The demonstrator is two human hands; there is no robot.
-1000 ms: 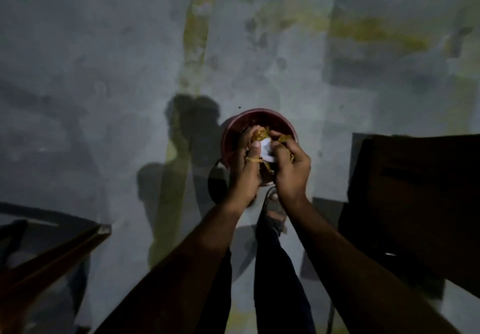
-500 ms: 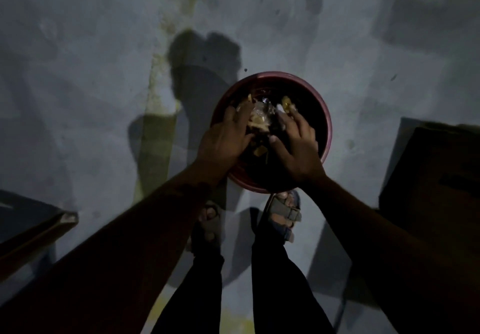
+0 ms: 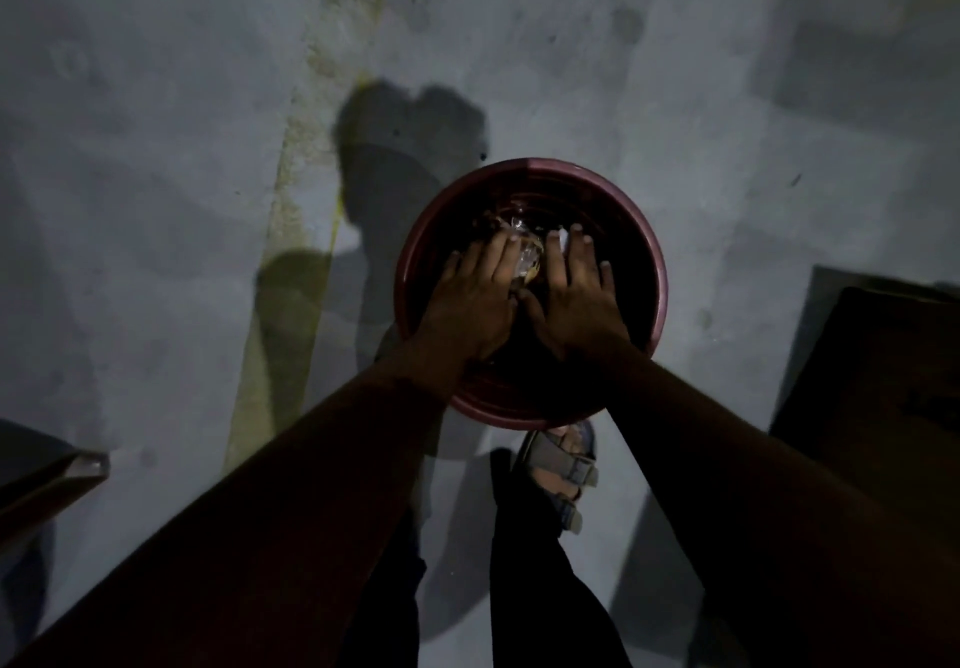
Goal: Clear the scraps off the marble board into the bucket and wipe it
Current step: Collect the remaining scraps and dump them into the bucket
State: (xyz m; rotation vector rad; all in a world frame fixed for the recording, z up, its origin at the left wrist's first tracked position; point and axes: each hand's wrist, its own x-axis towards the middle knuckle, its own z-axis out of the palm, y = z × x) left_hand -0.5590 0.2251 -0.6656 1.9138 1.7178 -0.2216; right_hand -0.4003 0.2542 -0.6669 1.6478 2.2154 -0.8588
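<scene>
A dark red round bucket point(image 3: 530, 168) stands on the grey floor in front of my feet. Both my hands reach down inside it, palms down, fingers spread and straight. My left hand point(image 3: 475, 298) and my right hand point(image 3: 574, 298) lie side by side. Between and just beyond the fingertips lie the scraps point(image 3: 527, 262), a pale crumpled clump with clear wrapper and a small white piece. The bucket's bottom is dark and mostly hidden by my hands. The marble board is not in view.
A dark box-like thing point(image 3: 883, 397) stands on the floor at the right. A dark wooden edge point(image 3: 47, 485) juts in at the lower left. My sandalled foot point(image 3: 558, 470) stands just behind the bucket. A yellowish streak point(image 3: 291, 189) runs down the floor on the left.
My hands held the clump of scraps above the bucket. They have dropped into the bucket, the fingers have straightened, and the scraps have left my grip. The view has come closer to the bucket.
</scene>
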